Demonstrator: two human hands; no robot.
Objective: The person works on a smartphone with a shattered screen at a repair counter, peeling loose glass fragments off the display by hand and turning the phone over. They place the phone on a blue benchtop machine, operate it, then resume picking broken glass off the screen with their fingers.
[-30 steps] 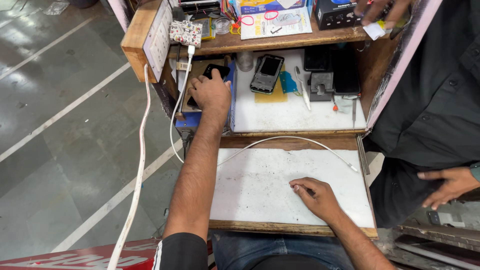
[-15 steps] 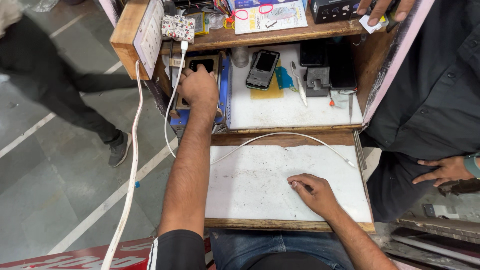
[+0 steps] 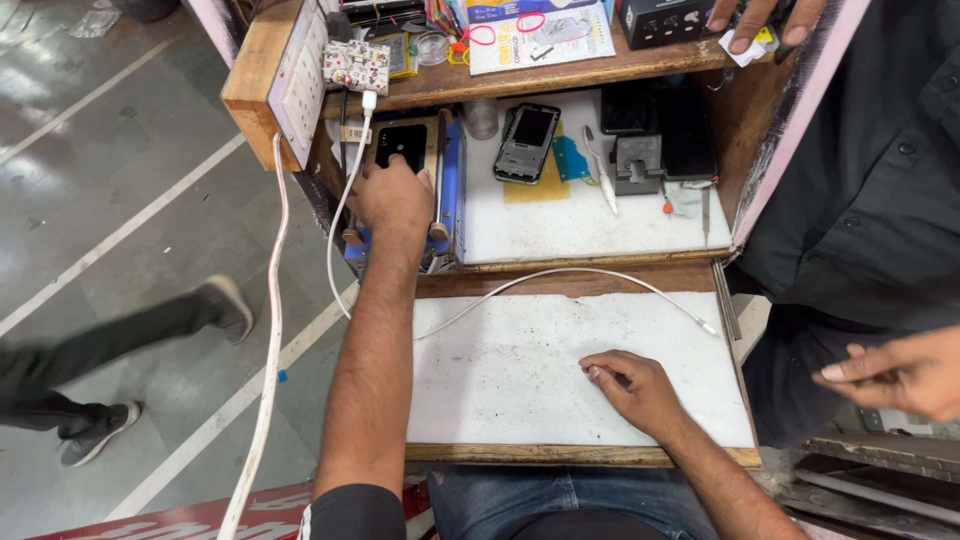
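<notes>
The left hand (image 3: 392, 198) is stretched out, fingers loosely spread, and laid on a blue device (image 3: 447, 190) with a dark phone (image 3: 401, 146) clamped on top. The right hand (image 3: 634, 388) is rested on the white surface (image 3: 520, 370), fingers curled in; whether anything's pinched there can't be told. Compared with half a second back, both hands are kept pretty much where they were, though a passer-by's legs (image 3: 110, 345) have shifted lower on the floor. A white cable (image 3: 560, 275) is draped across the surface edge. Another phone (image 3: 527, 142) is lying further back, and another person's hand (image 3: 895, 372) is seen on the right.
</notes>
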